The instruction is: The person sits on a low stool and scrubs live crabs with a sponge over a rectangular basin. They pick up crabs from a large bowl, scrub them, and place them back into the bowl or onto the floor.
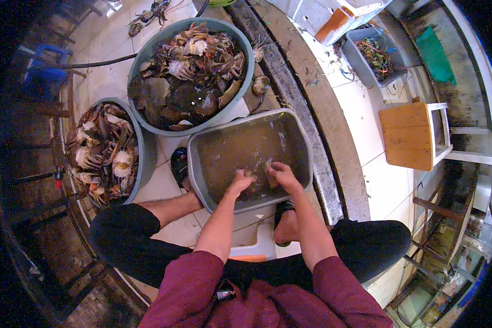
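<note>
A grey rectangular tub (305, 136) full of murky brown water stands on the floor between my feet. At its near side, my left hand (242, 181) is closed at the water's surface, with its fingers curled. What it holds, if anything, is hidden by the cloudy water. A short way to the right, my right hand (283, 176) is closed around a small brownish piece too unclear to name. The two hands face each other and stay apart.
Beyond the tub stands a large round basin (245, 90) heaped with crabs and dark flat pieces. Another round tub (142, 158) of crabs is at left. To the right are a wooden stool (404, 136), a grey bin (361, 60) of colourful strands and a raised ledge (306, 104).
</note>
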`<state>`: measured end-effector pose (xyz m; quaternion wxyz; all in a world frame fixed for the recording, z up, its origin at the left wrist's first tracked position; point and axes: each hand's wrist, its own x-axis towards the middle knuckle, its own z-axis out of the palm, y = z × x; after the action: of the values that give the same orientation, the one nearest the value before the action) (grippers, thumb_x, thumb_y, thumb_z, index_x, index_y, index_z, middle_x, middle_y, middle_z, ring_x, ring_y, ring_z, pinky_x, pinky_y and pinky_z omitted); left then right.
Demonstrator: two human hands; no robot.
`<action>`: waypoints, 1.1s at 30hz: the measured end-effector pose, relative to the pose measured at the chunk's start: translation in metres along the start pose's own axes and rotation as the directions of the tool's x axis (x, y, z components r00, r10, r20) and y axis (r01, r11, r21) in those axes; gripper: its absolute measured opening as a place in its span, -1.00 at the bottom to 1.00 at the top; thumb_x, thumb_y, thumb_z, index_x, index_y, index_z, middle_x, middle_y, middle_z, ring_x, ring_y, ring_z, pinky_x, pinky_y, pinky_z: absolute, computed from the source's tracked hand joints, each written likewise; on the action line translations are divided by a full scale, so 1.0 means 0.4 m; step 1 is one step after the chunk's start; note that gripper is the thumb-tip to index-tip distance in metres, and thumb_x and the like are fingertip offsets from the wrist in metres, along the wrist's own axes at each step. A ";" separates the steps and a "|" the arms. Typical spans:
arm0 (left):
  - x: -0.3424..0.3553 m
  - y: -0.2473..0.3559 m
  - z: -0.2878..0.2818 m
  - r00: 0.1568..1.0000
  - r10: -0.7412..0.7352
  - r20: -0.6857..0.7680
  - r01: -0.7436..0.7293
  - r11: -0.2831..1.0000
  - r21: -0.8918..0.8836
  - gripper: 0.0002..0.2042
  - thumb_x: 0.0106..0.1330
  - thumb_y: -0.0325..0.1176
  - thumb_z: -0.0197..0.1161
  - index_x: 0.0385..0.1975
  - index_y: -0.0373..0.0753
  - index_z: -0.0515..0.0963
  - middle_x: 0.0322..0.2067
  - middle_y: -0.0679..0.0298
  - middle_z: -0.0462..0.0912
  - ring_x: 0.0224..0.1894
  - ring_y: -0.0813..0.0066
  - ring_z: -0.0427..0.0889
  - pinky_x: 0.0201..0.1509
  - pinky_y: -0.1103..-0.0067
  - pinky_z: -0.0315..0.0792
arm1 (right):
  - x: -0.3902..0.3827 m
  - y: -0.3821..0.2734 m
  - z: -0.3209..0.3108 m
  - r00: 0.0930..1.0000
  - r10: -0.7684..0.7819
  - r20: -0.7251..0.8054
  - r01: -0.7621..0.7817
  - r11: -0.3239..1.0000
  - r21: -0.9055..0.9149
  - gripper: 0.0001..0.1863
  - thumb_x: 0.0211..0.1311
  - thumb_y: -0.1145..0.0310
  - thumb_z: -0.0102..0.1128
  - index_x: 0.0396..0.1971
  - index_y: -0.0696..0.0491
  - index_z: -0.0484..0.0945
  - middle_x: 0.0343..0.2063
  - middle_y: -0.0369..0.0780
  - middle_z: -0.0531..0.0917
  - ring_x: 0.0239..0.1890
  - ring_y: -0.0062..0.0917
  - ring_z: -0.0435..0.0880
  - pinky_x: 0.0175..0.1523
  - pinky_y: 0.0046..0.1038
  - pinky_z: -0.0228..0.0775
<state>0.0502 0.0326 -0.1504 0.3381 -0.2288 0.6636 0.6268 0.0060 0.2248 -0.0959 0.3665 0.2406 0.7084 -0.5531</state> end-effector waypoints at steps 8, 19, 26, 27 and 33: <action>-0.054 0.021 -0.092 0.950 -0.092 0.297 0.298 0.542 -0.786 -0.52 0.31 -0.08 0.15 0.08 -0.30 0.38 0.02 0.15 0.55 0.01 0.18 0.56 0.12 0.31 0.44 | -0.020 -0.063 -0.008 0.956 -0.229 -0.181 0.167 0.937 -0.306 -0.54 0.15 0.18 0.26 -0.02 0.14 0.52 -0.22 -0.06 0.65 -0.22 -0.24 0.64 -0.08 -0.35 0.46; -0.119 0.222 -0.056 0.982 0.186 -0.038 -0.146 0.612 -0.777 -0.69 0.41 -0.09 0.01 -0.04 -0.14 0.46 -0.09 0.29 0.58 -0.07 0.39 0.56 -0.02 0.36 0.45 | -0.039 -0.124 0.056 0.965 -0.241 -0.107 0.264 0.882 0.390 -0.56 0.34 0.30 0.02 0.14 0.21 0.37 -0.11 -0.21 0.61 -0.06 -0.51 0.56 -0.03 -0.46 0.43; -0.165 0.334 -0.055 0.989 0.144 0.032 -0.043 0.484 -0.874 -0.57 0.38 0.02 -0.11 -0.08 -0.19 0.52 -0.24 0.18 0.66 -0.20 0.22 0.61 -0.03 0.29 0.48 | -0.172 -0.207 0.113 0.858 -0.506 0.081 0.460 0.830 0.316 -0.60 0.25 0.49 0.10 0.11 0.13 0.43 -0.15 -0.21 0.62 -0.16 -0.50 0.59 -0.02 -0.46 0.44; -0.166 0.336 -0.056 0.984 0.173 0.029 -0.054 0.456 -0.888 -0.55 0.38 0.04 -0.11 -0.07 -0.19 0.52 -0.25 0.17 0.66 -0.21 0.21 0.62 -0.03 0.29 0.48 | -0.190 -0.221 0.120 0.815 -0.576 0.065 0.548 0.801 0.242 -0.60 0.25 0.50 0.10 0.11 0.13 0.42 -0.15 -0.21 0.62 -0.13 -0.51 0.58 0.00 -0.47 0.43; -0.171 0.340 -0.077 0.978 0.210 -0.002 -0.056 0.252 -0.966 -0.54 0.39 0.02 -0.16 -0.05 -0.20 0.51 -0.14 0.13 0.63 -0.10 0.19 0.61 0.07 0.28 0.45 | -0.270 -0.315 0.124 0.609 -0.788 -0.086 0.777 0.615 -0.136 -0.60 0.22 0.47 0.15 0.08 0.13 0.46 -0.09 -0.09 0.61 -0.03 -0.48 0.57 0.05 -0.45 0.39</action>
<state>-0.0082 0.0090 -0.0084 0.1172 -0.2894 0.1415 0.9394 -0.0092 0.1500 0.0595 0.0484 -0.0712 0.7884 -0.6092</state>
